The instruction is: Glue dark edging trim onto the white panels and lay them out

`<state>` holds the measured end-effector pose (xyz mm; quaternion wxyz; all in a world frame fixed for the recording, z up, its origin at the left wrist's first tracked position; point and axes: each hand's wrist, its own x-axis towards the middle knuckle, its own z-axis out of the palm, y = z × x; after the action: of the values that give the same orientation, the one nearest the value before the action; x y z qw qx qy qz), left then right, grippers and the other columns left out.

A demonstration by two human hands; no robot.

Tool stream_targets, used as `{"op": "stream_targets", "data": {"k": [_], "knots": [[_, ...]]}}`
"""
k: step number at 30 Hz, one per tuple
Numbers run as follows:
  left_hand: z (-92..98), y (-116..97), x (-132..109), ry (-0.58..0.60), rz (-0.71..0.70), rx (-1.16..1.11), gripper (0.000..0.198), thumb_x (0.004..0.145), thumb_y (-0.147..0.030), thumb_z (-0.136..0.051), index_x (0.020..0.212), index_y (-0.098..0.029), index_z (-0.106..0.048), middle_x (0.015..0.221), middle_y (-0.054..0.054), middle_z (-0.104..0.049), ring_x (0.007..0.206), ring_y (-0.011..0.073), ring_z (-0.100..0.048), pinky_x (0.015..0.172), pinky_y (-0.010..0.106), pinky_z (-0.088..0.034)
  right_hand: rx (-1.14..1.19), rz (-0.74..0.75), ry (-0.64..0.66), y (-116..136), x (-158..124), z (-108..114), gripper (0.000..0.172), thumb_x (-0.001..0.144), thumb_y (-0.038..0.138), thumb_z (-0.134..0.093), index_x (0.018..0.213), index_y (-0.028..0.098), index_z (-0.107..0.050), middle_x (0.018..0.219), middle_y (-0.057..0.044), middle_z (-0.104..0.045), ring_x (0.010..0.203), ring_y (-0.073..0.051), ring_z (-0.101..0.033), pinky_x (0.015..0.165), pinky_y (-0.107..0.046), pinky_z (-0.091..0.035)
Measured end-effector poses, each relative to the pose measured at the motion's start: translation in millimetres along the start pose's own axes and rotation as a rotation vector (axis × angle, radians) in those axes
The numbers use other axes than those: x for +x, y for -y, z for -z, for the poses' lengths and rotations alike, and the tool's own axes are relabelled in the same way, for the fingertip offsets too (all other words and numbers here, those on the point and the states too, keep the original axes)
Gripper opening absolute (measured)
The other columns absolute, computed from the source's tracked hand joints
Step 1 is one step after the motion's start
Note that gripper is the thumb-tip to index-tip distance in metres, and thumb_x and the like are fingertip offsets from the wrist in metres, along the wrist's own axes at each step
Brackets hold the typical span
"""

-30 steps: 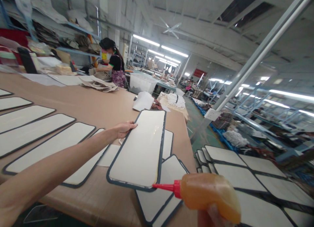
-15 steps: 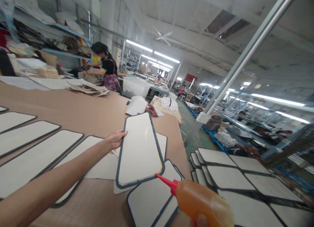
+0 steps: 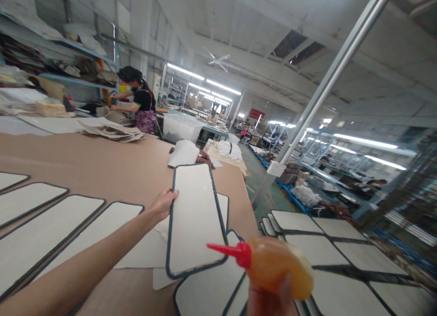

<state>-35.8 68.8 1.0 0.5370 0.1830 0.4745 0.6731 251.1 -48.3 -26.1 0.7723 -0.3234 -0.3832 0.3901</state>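
My left hand (image 3: 166,202) grips the left edge of a white panel with a dark border (image 3: 196,216), holding it tilted over other panels. In my right hand (image 3: 271,300), at the lower right, is a squeeze bottle (image 3: 278,266) of amber liquid with a red pointed nozzle. The nozzle tip appears in front of the panel's lower right part; whether it touches cannot be made out. Beneath the held panel lie more dark-bordered panels (image 3: 201,291), partly hidden. A shiny line runs along the held panel's right border.
Several bordered panels (image 3: 51,234) lie in a row on the brown table (image 3: 129,165) at left. Stacked panels (image 3: 316,250) stand to the right, beyond the table edge. A metal post (image 3: 307,120) rises there. Another person (image 3: 141,102) works behind the table, near loose sheets (image 3: 111,129).
The bottle has turned more level, and its nozzle has moved off the panel's bottom corner, inward over its face. The held panel sits slightly lower and more upright in view. The camera view has shifted.
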Motion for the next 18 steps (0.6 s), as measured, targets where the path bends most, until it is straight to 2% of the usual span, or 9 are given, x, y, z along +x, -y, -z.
{"op": "stream_targets", "data": {"k": [1,2,4,6,10,15,18], "knots": [[2.4,-1,-3,0.014,-0.001,0.006,0.014,0.080,-0.005,-0.060,0.088,-0.015,-0.056,0.060,-0.001,-0.063,0.048,0.0115,-0.060,0.048,0.020,-0.052,0.033,-0.001,-0.040,9,9,-9,0.035,0.083,0.039,-0.059,0.118,0.034,-0.057,0.103,0.004,-0.069,0.103,-0.017,-0.062,0.082,-0.031,-0.056],[5.2,-2,-7,0.033,0.001,0.014,0.015,0.078,-0.006,-0.063,0.088,-0.016,-0.056,0.061,-0.001,-0.064,0.048,0.0118,-0.060,0.048,0.020,-0.052,0.097,-0.065,-0.104,19,18,-18,0.038,0.080,0.039,-0.064,0.117,0.033,-0.058,0.103,0.003,-0.070,0.102,-0.018,-0.063,0.083,-0.032,-0.055],[10.9,-4,-14,0.086,0.012,0.052,0.020,0.074,-0.010,-0.068,0.089,-0.016,-0.057,0.063,-0.001,-0.065,0.049,0.0125,-0.061,0.047,0.021,-0.052,0.130,-0.089,-0.230,39,32,-33,0.048,0.072,0.039,-0.070,0.117,0.028,-0.058,0.109,0.000,-0.068,0.104,-0.021,-0.061,0.086,-0.035,-0.054],[15.5,-8,-22,0.149,0.028,0.113,0.026,0.072,-0.014,-0.072,0.092,-0.018,-0.057,0.068,0.000,-0.067,0.052,0.0136,-0.062,0.048,0.022,-0.052,0.120,-0.094,-0.269,53,42,-43,0.053,0.066,0.037,-0.074,0.115,0.024,-0.060,0.113,-0.003,-0.066,0.106,-0.023,-0.059,0.088,-0.038,-0.052],[20.1,-17,-39,0.234,0.067,0.216,0.040,0.068,-0.020,-0.076,0.103,-0.019,-0.056,0.077,0.002,-0.070,0.059,0.0162,-0.065,0.051,0.024,-0.054,0.110,0.039,-0.193,61,57,-44,0.049,0.061,0.031,-0.079,0.107,0.024,-0.064,0.108,-0.001,-0.068,0.100,-0.020,-0.061,0.082,-0.032,-0.054],[25.7,-24,-61,0.391,0.126,0.323,0.054,0.061,-0.038,-0.081,0.107,-0.021,-0.058,0.087,0.004,-0.072,0.070,0.0211,-0.069,0.057,0.028,-0.057,0.079,0.241,-0.074,69,81,-39,0.040,0.062,0.022,-0.079,0.100,0.023,-0.067,0.095,0.001,-0.070,0.090,-0.016,-0.064,0.078,-0.026,-0.054],[29.4,-26,-71,0.372,0.139,0.359,0.057,0.056,-0.043,-0.083,0.105,-0.023,-0.061,0.089,0.004,-0.072,0.076,0.0228,-0.069,0.060,0.027,-0.057,0.071,0.293,-0.032,77,91,-38,0.041,0.061,0.021,-0.080,0.100,0.023,-0.067,0.090,0.001,-0.070,0.081,-0.013,-0.064,0.073,-0.023,-0.053]]}}
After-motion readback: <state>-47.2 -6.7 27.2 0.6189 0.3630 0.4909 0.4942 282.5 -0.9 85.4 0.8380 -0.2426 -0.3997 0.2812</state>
